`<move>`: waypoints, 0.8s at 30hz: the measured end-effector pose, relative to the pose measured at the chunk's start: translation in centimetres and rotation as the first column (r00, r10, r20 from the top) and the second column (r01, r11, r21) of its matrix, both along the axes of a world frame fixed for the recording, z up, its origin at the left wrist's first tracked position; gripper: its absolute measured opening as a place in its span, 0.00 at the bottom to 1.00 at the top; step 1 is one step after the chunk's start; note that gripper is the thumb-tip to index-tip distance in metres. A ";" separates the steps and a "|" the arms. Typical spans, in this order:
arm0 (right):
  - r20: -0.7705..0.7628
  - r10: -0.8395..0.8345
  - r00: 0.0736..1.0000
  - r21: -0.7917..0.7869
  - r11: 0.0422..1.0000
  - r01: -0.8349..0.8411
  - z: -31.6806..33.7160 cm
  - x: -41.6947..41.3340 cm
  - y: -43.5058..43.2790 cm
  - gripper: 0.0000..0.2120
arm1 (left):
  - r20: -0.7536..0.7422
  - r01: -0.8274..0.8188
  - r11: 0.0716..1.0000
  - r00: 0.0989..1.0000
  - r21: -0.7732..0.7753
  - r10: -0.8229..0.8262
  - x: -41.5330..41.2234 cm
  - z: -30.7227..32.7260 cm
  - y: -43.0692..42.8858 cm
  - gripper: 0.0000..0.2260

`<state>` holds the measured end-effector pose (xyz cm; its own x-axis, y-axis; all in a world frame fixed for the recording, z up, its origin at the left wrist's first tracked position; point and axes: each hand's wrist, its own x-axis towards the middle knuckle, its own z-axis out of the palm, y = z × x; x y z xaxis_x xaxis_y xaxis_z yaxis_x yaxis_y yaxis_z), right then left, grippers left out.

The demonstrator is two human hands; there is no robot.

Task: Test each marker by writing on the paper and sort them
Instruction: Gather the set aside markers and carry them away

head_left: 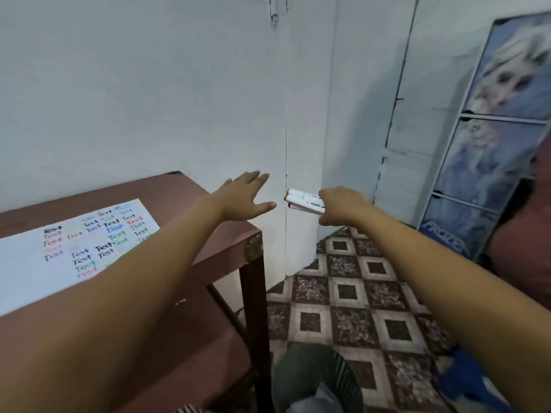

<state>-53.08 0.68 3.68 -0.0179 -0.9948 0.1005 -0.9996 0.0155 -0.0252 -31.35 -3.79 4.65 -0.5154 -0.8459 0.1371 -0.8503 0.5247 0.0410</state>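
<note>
And there was the right hand (343, 205), fingers curled tight round a small bundle of white markers (304, 201). It looked like three, though the fist hid their far ends. The bundle hung out past the right edge of the table (208, 257), over the tiled floor rather than over the wood. Its long axis ran roughly left to right, with the coloured cap ends poking left out of the fist.

The left hand (244, 198) was flat and spread, holding nothing, hovering above the table's far right corner. Its thumb was just beside those cap ends but apart from them. That gap was the whole story: the caps pointed straight at the free hand, so the left looked best placed to pluck one out endwise.

The paper (29, 263), crowded with coloured "Test" words, lay well off to the near left, closer to the left arm than to the markers. A dark mesh bin (322, 371) sat low and near by the table leg, possibly where rejects were going, though that was only a guess.
</note>
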 end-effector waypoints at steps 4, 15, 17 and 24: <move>-0.037 -0.065 0.997 0.040 0.997 0.066 -1.6 -3.8 2.2 0.14 | 0.048 0.099 0.995 0.994 0.003 -0.099 -5.8 -0.7 0.9 0.35; -0.037 -0.200 0.979 0.190 0.960 0.204 -10.0 -9.6 6.6 0.14 | 0.097 0.237 0.963 0.963 0.126 -0.250 -12.8 -10.5 3.3 0.37; -0.026 -0.192 0.981 0.231 0.954 0.193 -12.6 -9.7 6.7 0.14 | 0.089 0.245 0.958 0.962 0.147 -0.259 -12.7 -13.2 3.5 0.37; 0.014 -0.151 0.988 0.419 0.899 0.132 -22.3 -8.2 6.4 0.15 | 0.108 0.243 0.927 0.953 0.285 -0.283 -11.5 -22.4 4.2 0.39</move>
